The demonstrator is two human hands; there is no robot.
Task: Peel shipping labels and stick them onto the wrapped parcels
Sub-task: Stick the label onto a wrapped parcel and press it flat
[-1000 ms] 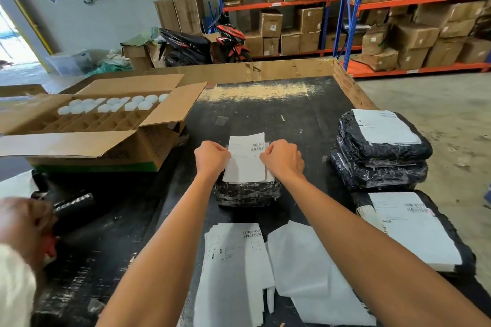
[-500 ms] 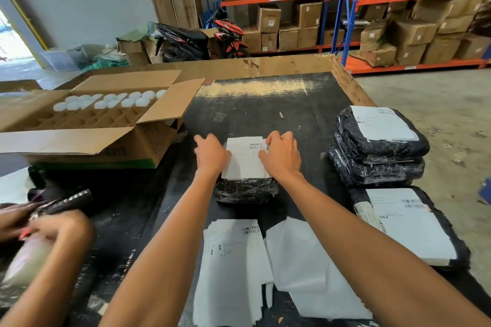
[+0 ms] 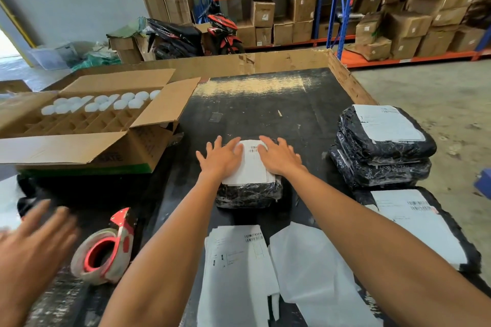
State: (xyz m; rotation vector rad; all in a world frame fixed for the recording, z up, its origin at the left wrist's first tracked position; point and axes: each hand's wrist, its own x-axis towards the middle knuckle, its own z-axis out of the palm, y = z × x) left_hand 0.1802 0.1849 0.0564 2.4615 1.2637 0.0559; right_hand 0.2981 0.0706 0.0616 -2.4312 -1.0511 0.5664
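Observation:
A small black wrapped parcel lies in the middle of the black table. A white shipping label covers its top. My left hand presses flat on the label's left side, fingers spread. On the label's right side my right hand lies flat too. A stack of unpeeled labels rests near me, with peeled white backing paper to its right.
Two labelled black parcels are stacked at the right, a flat labelled one in front of them. An open carton of white caps sits left. A red tape dispenser and another person's hand are at lower left.
My hands went from curled fists holding the label's edges to flat, spread palms pressing it onto the parcel. The other person's hand let go of the tape dispenser, which now stands on the table.

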